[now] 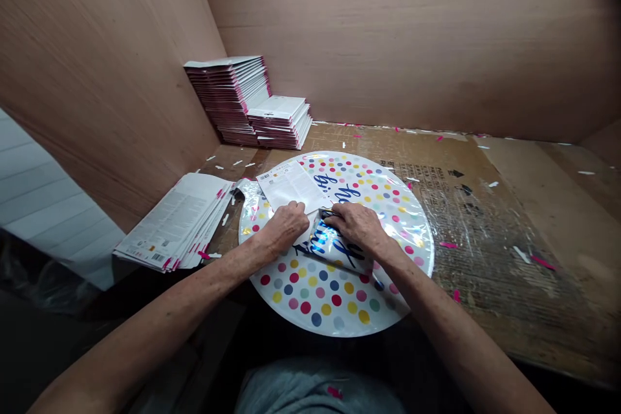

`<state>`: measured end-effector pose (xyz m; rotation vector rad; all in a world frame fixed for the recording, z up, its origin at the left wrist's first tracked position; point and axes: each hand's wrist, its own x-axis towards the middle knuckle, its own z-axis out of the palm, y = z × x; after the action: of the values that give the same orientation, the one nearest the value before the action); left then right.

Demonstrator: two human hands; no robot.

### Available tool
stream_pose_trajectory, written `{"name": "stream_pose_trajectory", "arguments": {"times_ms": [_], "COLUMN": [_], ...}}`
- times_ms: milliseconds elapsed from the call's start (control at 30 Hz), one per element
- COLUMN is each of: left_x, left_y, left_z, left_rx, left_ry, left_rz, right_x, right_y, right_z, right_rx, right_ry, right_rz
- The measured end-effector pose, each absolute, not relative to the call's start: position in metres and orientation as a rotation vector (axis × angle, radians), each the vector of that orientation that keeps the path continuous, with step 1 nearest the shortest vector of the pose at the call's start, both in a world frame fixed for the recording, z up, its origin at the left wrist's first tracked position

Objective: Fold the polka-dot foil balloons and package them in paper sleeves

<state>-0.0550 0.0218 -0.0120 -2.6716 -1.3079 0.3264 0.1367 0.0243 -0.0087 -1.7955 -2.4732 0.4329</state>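
A round white foil balloon (pixel 334 297) with coloured dots and blue lettering lies flat at the front edge of the cardboard-covered table. On it rests a white printed envelope (pixel 291 184), tilted, its lower edge at my hands. My left hand (pixel 287 225) is closed on the envelope's lower edge. Close beside it, my right hand (pixel 358 225) has its fingers closed on a folded foil piece (pixel 334 246) with blue lettering, at the envelope's opening. The fingertips of my right hand are partly hidden by the foil.
Left of the balloon lies a fanned pile of printed envelopes (pixel 169 220). Tall stacks of envelopes (pixel 223 100) stand in the back left corner against wooden panels (pixel 388 32). Pink and white scraps (pixel 542 262) are scattered over the cardboard (pixel 485 220).
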Motion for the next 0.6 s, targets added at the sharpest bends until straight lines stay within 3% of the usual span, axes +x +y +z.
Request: {"name": "stream_pose_trajectory", "arguments": {"times_ms": [233,433,600], "left_x": [-0.068,-0.072,-0.056], "left_y": [0.021,0.014,-0.006], "left_z": [-0.003,0.001,-0.009], "left_rx": [-2.552,-2.647,-2.368], "left_ry": [-1.392,-1.189,-1.715], "left_rz": [0.086,-0.135,-1.092], "right_x": [0.118,0.117,0.127], "right_y": [0.027,0.035,0.038], "right_z": [-0.019,-0.027,-0.042], "right_rx": [-1.884,-1.923,-1.792], "right_ry": [-2.130,-2.010,-1.775], "right_rz": [0.449,0.340,0.324]}}
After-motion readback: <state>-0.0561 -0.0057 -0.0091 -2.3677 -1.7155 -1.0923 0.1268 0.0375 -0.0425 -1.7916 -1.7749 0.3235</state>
